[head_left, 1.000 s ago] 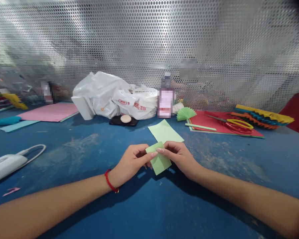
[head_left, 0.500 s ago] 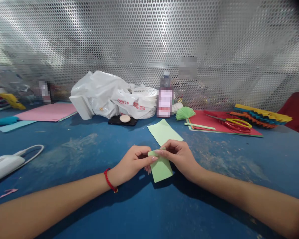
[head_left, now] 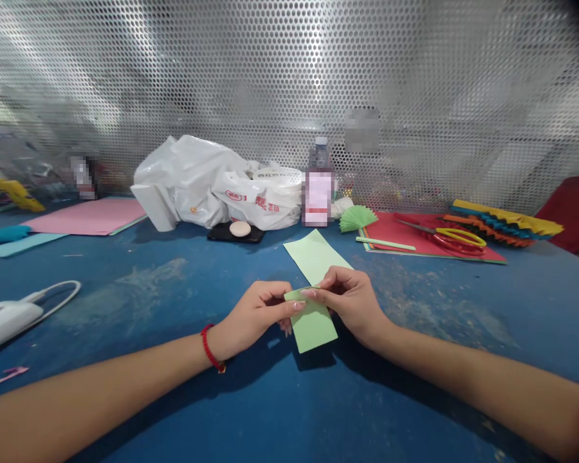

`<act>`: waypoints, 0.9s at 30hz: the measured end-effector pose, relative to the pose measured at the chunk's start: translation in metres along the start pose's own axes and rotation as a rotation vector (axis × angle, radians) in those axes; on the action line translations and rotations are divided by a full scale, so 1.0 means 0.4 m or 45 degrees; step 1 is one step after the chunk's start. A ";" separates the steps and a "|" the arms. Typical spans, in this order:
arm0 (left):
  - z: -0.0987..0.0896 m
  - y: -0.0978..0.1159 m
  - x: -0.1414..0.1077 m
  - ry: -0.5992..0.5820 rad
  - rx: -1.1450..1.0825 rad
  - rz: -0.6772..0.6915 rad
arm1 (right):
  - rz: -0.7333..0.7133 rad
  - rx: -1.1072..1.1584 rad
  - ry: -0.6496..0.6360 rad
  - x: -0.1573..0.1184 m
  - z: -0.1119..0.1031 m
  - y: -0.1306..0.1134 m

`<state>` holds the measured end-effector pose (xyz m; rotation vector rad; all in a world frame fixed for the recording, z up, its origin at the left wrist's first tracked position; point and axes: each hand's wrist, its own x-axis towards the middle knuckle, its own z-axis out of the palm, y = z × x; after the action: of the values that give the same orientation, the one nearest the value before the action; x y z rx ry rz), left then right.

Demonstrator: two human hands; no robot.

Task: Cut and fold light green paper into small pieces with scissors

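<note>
Pinching far end: left hand (head_left: 263, 312) and right hand (head_left: 357, 301), thumbs uppermost | Item: light-green paper rectangle (head_left: 313, 329), between hands, above blue surface (head_left: 251, 418) | Long axis: from grip toward wearer, slightly rightward | Nearer hand: neither, both touching

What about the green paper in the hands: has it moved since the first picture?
Yes. The held green paper has moved toward the bottom of the view: its lower edge lies farther from the loose green sheet.
</note>
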<state>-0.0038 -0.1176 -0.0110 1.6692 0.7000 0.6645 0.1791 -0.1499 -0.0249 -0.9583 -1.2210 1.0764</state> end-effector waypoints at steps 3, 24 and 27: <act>-0.002 -0.001 -0.002 0.009 0.003 -0.004 | -0.025 -0.085 -0.032 -0.001 -0.005 0.003; 0.003 0.012 -0.027 0.192 0.363 0.158 | 0.189 -0.215 -0.362 -0.008 -0.008 0.010; 0.011 0.007 -0.030 0.169 0.549 0.190 | 0.164 -0.248 -0.410 -0.011 -0.009 0.012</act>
<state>-0.0080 -0.1299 -0.0098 2.1028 0.8637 0.7740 0.1819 -0.1532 -0.0310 -1.0499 -1.5672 1.2651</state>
